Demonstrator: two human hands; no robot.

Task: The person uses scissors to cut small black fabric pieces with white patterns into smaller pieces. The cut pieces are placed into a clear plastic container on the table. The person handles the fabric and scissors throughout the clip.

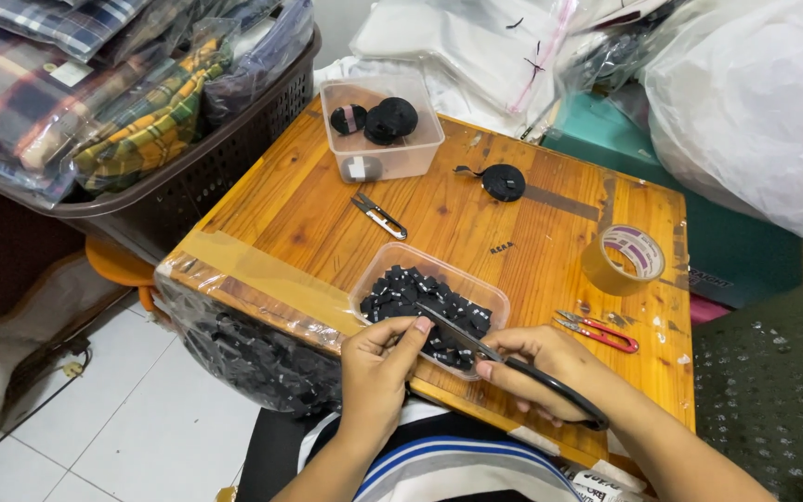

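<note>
Far left of the wooden table [476, 223]: a dark basket [188, 177] packed with plaid cloth in clear bags [95, 84], touching the table's left corner. Below that corner, white floor tiles [141, 428].

On the table's left front edge: clear plastic sheet [234, 270] taped down, a bag of black pieces [253, 358] hanging beneath it.

Near the table's back edge: a clear tub [411, 149] with black tape rolls inside. Just in front of that tub: small silver thread snips [379, 216].

At the table's front edge: a shallow clear tray [490, 297] full of small black cut pieces [401, 293]. Left hand [375, 372] against the tray's near rim, fingers curled narrow, fingertips pinched at the scissors' blade, over the pieces; whatever sits in the pinch too small to tell. Scissors [504, 363] with black handles lying across the tray's near right corner, blade tip pointing over the pieces. Right hand [550, 372] just right of the tray, at the table's front edge, fingers wrapped through the scissor handles, gripping them.

Behind the tray, mid-table: a loose black tape roll [504, 182] with a short tail. Toward the table's right edge: a roll of brown packing tape [626, 258], standing tilted. In front of it: red-handled snips [598, 331], lying flat, apart from the right hand.

Beyond the table's back right corner: a teal box [736, 242] and big white plastic bags [755, 102].
</note>
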